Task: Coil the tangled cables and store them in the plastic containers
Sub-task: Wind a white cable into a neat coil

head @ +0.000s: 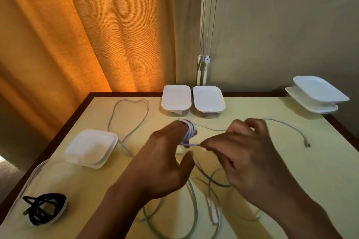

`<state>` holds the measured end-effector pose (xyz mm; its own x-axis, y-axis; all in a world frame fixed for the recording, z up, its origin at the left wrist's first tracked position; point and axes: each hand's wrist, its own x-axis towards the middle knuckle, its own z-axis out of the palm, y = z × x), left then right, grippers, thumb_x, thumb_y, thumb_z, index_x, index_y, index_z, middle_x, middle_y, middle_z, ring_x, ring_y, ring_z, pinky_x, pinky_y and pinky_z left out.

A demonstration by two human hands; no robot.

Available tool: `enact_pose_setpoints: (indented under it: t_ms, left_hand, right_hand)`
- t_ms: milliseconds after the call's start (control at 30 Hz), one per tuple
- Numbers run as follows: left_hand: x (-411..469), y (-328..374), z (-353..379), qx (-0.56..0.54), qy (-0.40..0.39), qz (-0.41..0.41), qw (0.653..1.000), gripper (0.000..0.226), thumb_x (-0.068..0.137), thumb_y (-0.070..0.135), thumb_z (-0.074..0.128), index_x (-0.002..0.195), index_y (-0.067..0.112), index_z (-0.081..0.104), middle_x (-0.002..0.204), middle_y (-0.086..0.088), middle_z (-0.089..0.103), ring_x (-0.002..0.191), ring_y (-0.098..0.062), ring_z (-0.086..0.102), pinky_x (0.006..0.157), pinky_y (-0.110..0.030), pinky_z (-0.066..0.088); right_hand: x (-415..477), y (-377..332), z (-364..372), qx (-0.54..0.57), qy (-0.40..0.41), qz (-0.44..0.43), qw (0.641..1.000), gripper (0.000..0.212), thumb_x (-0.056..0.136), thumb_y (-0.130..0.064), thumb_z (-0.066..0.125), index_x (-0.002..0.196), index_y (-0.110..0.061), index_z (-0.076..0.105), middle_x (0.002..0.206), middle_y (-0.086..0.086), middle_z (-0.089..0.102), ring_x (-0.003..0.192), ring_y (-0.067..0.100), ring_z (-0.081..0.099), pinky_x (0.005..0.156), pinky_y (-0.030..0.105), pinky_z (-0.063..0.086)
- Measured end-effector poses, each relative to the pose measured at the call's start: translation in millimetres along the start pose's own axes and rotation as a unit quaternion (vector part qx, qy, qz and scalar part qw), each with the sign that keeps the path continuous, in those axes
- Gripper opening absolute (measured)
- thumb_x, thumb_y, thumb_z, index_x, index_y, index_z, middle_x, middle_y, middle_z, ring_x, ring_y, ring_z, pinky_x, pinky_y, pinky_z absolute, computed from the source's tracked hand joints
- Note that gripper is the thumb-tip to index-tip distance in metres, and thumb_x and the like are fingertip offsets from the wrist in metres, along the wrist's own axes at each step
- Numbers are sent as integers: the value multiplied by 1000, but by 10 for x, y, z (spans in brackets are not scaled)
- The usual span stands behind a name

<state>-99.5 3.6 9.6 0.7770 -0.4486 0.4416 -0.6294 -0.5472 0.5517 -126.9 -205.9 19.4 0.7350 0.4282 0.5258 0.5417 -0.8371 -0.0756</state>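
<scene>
the white cable [189, 129] is partly wound into a tight coil round the outstretched fingers of the left hand [165, 161], near the middle of the tabletop [291, 161]. the left hand does not clench: its fingers point away from the person with the turns wrapped about them, and the thumb stands apart below. a short taut run of the same cable leads from the coil to the right hand [246, 153], just beside it, which pinches the strand between thumb and fingertip, the other fingers loosely curled above. beyond the right hand the cable trails off in an arc to the right, and its plug end lies flat on the tabletop, well apart from both hands.

under and between the wrists lies a green cable [194, 209], looped loosely, crossed by a thin pale cord [212, 209] with a small inline block. a grey-white cable [128, 114] lies in a long open loop to the left.

at the back edge two lidded containers [175, 99] stand side by side. a stack of white trays [318, 93] sits at the far right. on the left is a frosted container [91, 147], and nearer the person a clear container [29, 180] holds a coiled black cable [43, 207]. an orange curtain [77, 25] hangs behind.
</scene>
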Motion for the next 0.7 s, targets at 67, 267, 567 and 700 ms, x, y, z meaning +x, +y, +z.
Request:
enact_pose_setpoints:
  t_ms: [67,267,567,700]
  left_hand:
    - [-7,-5,8,69,-52,-5,996,11,85,22,65,93,21,57,88,8,55,83,-13,56,70,-32,48]
    - [13,0,-105,-167,-202,-89,961,20,95,24,66,78,13,64,73,-7,61,65,-25,58,62,-43,50]
    - [47,199,15,-718,-63,-13,693,15,100,11,59,103,-1,67,111,-22,71,99,-27,73,93,-33,55]
    - [88,325,19,-766,20,-37,641,16,98,16,64,108,4,69,116,-15,71,112,-21,70,100,-29,53]
  right_hand:
    - [4,54,-67,-38,35,5,999,32,72,-6,83,96,-26,77,85,-12,74,84,21,61,82,41,30]
    - [-3,260,-85,-88,129,16,988,19,89,-19,67,104,-23,79,91,-10,75,101,23,64,90,46,26]
    - [68,208,214,13,91,66,994,35,81,-6,56,107,-26,70,111,-15,72,144,20,43,112,72,13]
    - [56,1,321,195,80,72,975,33,96,-28,61,127,-20,56,145,2,49,142,20,42,115,45,38]
